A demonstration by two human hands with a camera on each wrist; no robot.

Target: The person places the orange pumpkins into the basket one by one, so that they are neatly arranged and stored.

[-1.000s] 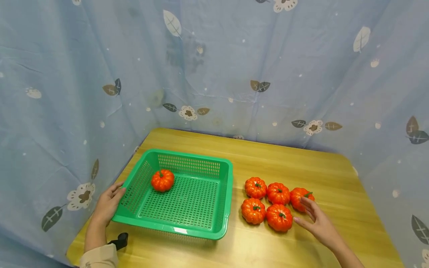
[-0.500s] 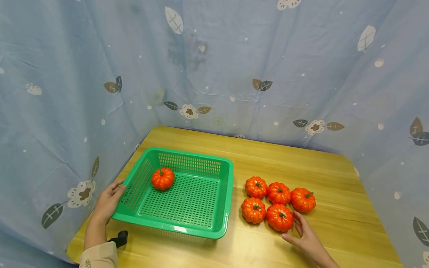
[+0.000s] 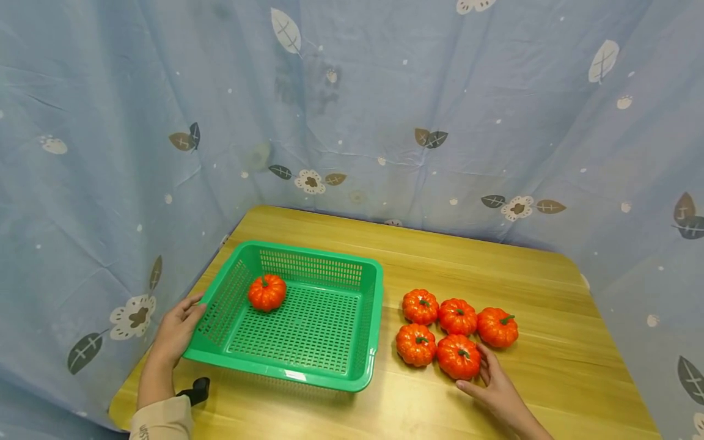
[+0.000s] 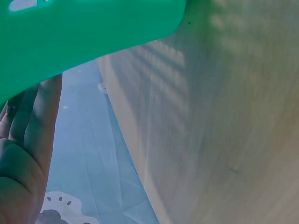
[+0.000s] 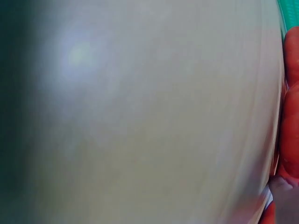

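Right hand [image 3: 495, 386]: fingers and thumb curved round glossy orange-red ribbed pumpkin [image 3: 458, 355], green-stemmed, on yellow wood-grain table [image 3: 418, 409]. Left hand [image 3: 175, 330]: at left rim of green slotted plastic basket [image 3: 247, 368]; fingertips hidden, cannot tell whether gripping. Second pumpkin [image 3: 415, 346] beside held one; three-pumpkin row [image 3: 458, 318] just beyond; sixth pumpkin [image 3: 267, 294] inside basket, toward left. Behind: blue leaf-and-flower curtain [image 3: 357, 91].
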